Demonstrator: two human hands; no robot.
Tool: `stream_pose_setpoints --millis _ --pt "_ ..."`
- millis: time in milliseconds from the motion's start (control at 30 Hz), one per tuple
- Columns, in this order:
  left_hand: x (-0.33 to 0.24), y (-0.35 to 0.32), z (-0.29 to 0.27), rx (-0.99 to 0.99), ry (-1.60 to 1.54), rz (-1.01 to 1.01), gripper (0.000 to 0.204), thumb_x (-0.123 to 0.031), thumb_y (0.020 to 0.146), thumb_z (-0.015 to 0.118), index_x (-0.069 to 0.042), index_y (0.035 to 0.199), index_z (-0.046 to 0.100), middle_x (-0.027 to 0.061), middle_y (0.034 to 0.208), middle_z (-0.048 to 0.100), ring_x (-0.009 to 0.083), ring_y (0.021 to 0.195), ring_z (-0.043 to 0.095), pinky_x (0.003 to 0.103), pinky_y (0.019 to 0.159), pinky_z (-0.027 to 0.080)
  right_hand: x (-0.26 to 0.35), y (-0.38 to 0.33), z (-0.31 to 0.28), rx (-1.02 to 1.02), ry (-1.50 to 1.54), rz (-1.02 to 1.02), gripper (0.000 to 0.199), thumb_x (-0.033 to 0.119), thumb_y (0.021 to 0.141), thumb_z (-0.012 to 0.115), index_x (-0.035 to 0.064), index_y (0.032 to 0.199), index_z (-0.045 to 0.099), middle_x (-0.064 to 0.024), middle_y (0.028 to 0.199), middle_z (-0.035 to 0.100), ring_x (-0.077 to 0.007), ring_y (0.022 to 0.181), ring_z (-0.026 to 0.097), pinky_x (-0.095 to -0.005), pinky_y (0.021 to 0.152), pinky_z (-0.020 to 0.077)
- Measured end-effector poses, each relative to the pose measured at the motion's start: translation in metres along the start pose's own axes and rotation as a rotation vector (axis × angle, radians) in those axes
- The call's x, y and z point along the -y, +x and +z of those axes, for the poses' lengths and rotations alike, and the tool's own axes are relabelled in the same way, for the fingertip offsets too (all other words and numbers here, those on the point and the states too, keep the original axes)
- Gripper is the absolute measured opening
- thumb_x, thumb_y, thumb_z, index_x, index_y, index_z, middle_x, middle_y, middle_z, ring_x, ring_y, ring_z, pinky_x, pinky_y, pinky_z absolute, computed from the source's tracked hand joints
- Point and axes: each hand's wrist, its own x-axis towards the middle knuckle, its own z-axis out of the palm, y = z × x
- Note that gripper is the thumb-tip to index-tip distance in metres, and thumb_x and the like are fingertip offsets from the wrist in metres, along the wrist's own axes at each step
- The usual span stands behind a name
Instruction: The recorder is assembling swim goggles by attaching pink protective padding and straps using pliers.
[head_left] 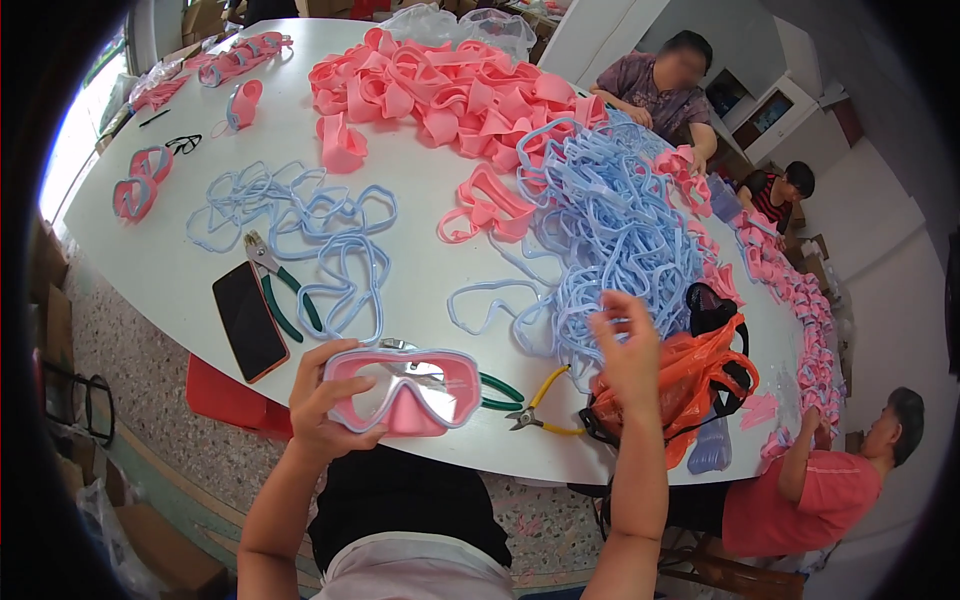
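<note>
My left hand (pixel 318 405) grips the left side of a diving mask (pixel 405 420) near the table's front edge. The mask has a pink skirt, a light blue frame and a clear, shiny lens, and my thumb lies across its front. My right hand (pixel 630 350) is raised at the near edge of a big heap of light blue mask frames (pixel 630 230). Its fingers are apart and loosely bent, with nothing seen in them. An orange plastic bag (pixel 665 375) is beside my right wrist. Green-handled pliers (pixel 500 390) lie partly hidden behind the mask.
Yellow-handled cutters (pixel 540 408), a phone (pixel 250 322) and more green-handled pliers (pixel 280 285) lie on the white table (pixel 420 290). Loose blue frames (pixel 345 260) and pink skirts (pixel 450 90) spread farther off. Finished-looking masks (pixel 145 180) sit at left. Several people (pixel 810 480) work along the right.
</note>
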Motion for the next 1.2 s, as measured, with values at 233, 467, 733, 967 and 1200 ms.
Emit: stream_pose_setpoints --millis 233,467,733,967,1200 --pt "0.004 -0.013 -0.007 -0.177 0.003 -0.133 0.045 -0.031 0.062 0.081 -0.006 0.097 0.068 0.0234 0.120 0.054 0.0328 0.107 0.058 0.040 0.090 0.049 -0.011 0.016 0.019 0.131 -0.193 -0.255 0.020 0.002 0.083 0.064 0.0012 0.102 0.065 -0.0124 0.097 0.065 -0.0244 0.085 0.063 -0.0318 0.073 0.0502" --pt "0.002 -0.019 -0.016 -0.185 0.043 -0.125 0.046 -0.031 0.062 0.081 -0.005 0.098 0.068 0.0243 0.120 0.054 0.0331 0.108 0.058 0.041 0.089 0.050 -0.028 0.042 0.092 0.307 -0.540 -0.480 0.027 0.003 0.077 0.065 0.0021 0.104 0.066 -0.0127 0.102 0.065 -0.0312 0.099 0.057 -0.0400 0.085 0.0479" --pt "0.000 -0.023 -0.028 -0.230 0.002 -0.123 0.046 -0.028 0.062 0.082 -0.005 0.100 0.067 0.0243 0.121 0.054 0.0340 0.108 0.058 0.041 0.089 0.050 -0.052 0.094 0.122 0.485 -0.332 -0.563 0.017 0.007 0.073 0.070 0.0037 0.090 0.069 -0.0104 0.091 0.065 -0.0278 0.092 0.058 -0.0351 0.080 0.0492" --pt "-0.003 -0.013 -0.020 -0.138 0.082 0.039 0.063 -0.025 0.060 0.085 -0.005 0.115 0.060 0.0228 0.122 0.054 0.0330 0.110 0.057 0.039 0.090 0.049 0.037 0.063 0.088 0.218 0.366 -0.335 0.017 0.004 0.076 0.074 0.0036 0.093 0.069 -0.0055 0.083 0.063 -0.0145 0.077 0.058 -0.0262 0.072 0.0469" --pt "-0.002 -0.014 0.008 -0.181 -0.084 0.160 0.087 -0.029 0.063 0.089 -0.004 0.133 0.043 0.0220 0.127 0.049 0.0342 0.112 0.055 0.041 0.091 0.050 0.107 -0.001 0.080 0.597 0.107 -0.854 0.024 0.006 0.069 0.078 0.0055 0.093 0.071 -0.0045 0.080 0.060 -0.0190 0.074 0.055 -0.0304 0.062 0.0456"
